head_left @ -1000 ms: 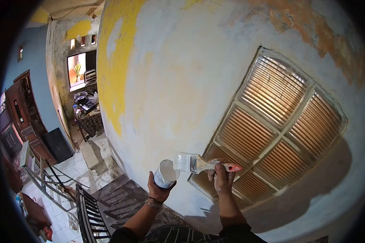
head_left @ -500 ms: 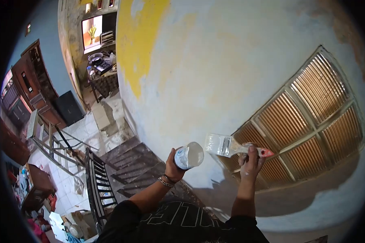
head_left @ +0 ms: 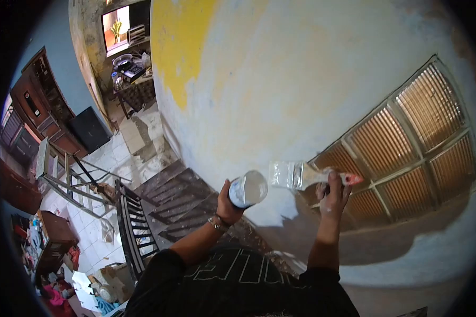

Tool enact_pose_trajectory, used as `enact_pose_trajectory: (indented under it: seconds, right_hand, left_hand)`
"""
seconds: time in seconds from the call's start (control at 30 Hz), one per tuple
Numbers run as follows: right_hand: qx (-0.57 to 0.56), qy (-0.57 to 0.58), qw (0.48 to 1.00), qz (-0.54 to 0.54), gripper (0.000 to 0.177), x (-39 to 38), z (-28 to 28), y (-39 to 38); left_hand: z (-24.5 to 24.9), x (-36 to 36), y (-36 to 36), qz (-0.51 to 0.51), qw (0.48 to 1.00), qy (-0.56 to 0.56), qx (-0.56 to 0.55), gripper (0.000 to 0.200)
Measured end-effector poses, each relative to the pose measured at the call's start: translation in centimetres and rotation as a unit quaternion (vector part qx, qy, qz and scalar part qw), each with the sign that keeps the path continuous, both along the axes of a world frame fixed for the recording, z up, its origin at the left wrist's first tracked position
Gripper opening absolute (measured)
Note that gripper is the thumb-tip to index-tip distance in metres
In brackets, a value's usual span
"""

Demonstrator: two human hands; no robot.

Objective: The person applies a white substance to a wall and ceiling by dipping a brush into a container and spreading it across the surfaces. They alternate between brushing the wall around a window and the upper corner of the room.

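My left hand (head_left: 229, 207) is wrapped round a small paint cup (head_left: 247, 190), its open mouth tipped toward the wall side. The cup's inside is coated pale. In my right hand (head_left: 333, 195) is a wide paintbrush (head_left: 301, 176), gripped by its red-tipped handle. White paint covers its bristles, which point left toward the cup with a small gap between them. Behind both hands stands a curved-looking wall (head_left: 259, 100), whitish with a yellow patch (head_left: 182, 47) at the upper left. White smudges mark my right wrist.
A glass-block window (head_left: 396, 153) fills the wall's right part. Dark steps (head_left: 174, 201) descend below me, beside a black railing (head_left: 135, 227). A wooden ladder (head_left: 71, 179) leans on the tiled floor at left. Farther off are a cluttered table (head_left: 132, 74) and a brown door (head_left: 34, 105).
Both hands have shifted slightly up in view, with the brush and cup still held. The window and wall sit a little differently as the camera turns.
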State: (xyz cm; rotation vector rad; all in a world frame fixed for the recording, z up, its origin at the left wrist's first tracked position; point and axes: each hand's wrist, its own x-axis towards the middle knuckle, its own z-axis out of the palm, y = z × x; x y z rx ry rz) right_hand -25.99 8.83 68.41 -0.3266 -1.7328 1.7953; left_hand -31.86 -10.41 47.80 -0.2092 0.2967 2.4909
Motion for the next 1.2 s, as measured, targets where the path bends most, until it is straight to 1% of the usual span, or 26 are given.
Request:
enact_pose_trajectory:
  seconds: [0.07, 0.1, 0.17, 0.2, 0.23, 0.27, 0.3, 0.33, 0.37, 0.43, 0.47, 0.53, 0.57, 0.63, 0.67, 0.77, 0.87, 0.97, 1.03, 1.17, 1.2]
  right_hand:
    - [0.027, 0.001, 0.999, 0.045, 0.017, -0.6, 0.2, 0.0]
    - [0.113, -0.015, 0.993, 0.014, 0.017, -1.4, -3.2, 1.7]
    - [0.034, -0.063, 0.996, 0.055, 0.014, -1.6, -1.4, -0.3]
    - [0.005, -0.057, 0.993, 0.104, 0.015, -2.4, -3.5, 0.8]
    - [0.09, -0.046, 0.986, 0.135, 0.016, -3.1, -5.1, 1.9]
    - [0.141, -0.045, 0.983, 0.105, 0.017, -2.6, -2.0, -0.4]
    - [0.138, -0.047, 0.983, 0.114, 0.018, -3.0, -2.1, -0.5]
    - [0.148, -0.077, 0.975, 0.144, 0.02, -3.3, -1.8, -0.2]
    - [0.208, -0.035, 0.967, 0.144, 0.023, -4.3, -3.1, 0.2]
    - [0.21, -0.024, 0.969, 0.124, 0.025, -4.2, -2.0, -0.9]
    - [0.229, -0.01, 0.965, 0.125, 0.025, -4.5, -1.9, -0.6]
    - [0.26, 0.011, 0.957, 0.128, 0.025, -5.2, -2.3, 0.2]
    - [0.238, -0.011, 0.961, 0.137, 0.025, -5.2, -2.2, 0.5]
    - [0.194, -0.056, 0.968, 0.149, 0.024, -4.9, -2.0, 1.1]
    - [0.241, -0.04, 0.961, 0.128, 0.025, -4.6, -1.5, 0.9]
    - [0.248, -0.028, 0.962, 0.112, 0.026, -2.9, 1.4, 0.3]
    - [0.196, -0.079, 0.963, 0.166, 0.025, -2.2, 2.7, 1.6]
    - [0.3, -0.047, 0.939, 0.164, 0.024, -1.5, 5.2, 2.4]
    - [0.331, -0.026, 0.928, 0.167, 0.025, -1.1, 6.9, 2.8]
    - [0.353, 0.006, 0.916, 0.191, 0.027, -0.2, 9.7, 3.6]
    - [0.352, -0.008, 0.913, 0.208, 0.027, 0.6, 11.0, 3.3]
  left_hand:
    - [0.1, -0.5, 0.0, 0.021, 1.0, 0.015, 0.013, 0.054]
    - [0.2, -1.0, 0.2, 0.03, 0.999, 0.034, 0.017, 0.052]
    - [0.5, -1.2, 0.3, 0.045, 0.998, 0.039, -0.004, 0.055]
    - [1.7, -1.4, 0.6, 0.033, 0.998, 0.051, 0.016, 0.057]
    - [2.8, -1.3, 0.5, 0.021, 0.997, 0.066, 0.036, 0.059]
    - [2.6, -1.4, 0.7, 0.005, 0.994, 0.112, 0.001, 0.067]
    - [2.1, -1.4, 1.2, 0.025, 0.986, 0.163, -0.031, 0.068]
    - [0.9, -2.0, 1.6, 0.017, 0.986, 0.161, -0.028, 0.068]
    - [-0.3, -2.6, 1.7, 0.012, 0.988, 0.152, -0.028, 0.068]
    - [0.5, -2.5, 1.5, 0.006, 0.991, 0.133, -0.024, 0.068]
    - [1.0, -2.6, 1.7, 0.011, 0.992, 0.126, -0.023, 0.067]
    - [0.5, -3.3, 2.2, 0.006, 0.991, 0.129, -0.029, 0.067]
    - [0.0, -3.5, 2.5, 0.001, 0.991, 0.129, -0.034, 0.067]
    - [0.9, -3.5, 2.9, -0.008, 0.991, 0.133, -0.033, 0.065]
    - [1.4, -3.3, 2.7, -0.012, 0.992, 0.126, -0.029, 0.064]
    - [2.2, -3.3, 3.3, -0.034, 0.991, 0.129, -0.029, 0.064]
    - [3.5, -2.5, 3.9, -0.052, 0.989, 0.134, -0.042, 0.066]
    - [4.8, -1.9, 4.4, -0.056, 0.991, 0.111, -0.056, 0.066]
    - [5.6, -1.7, 4.8, -0.062, 0.991, 0.111, -0.05, 0.066]
    - [6.0, -1.6, 6.3, -0.052, 0.99, 0.117, -0.055, 0.065]
    - [6.2, -1.6, 6.5, -0.052, 0.991, 0.114, -0.052, 0.064]
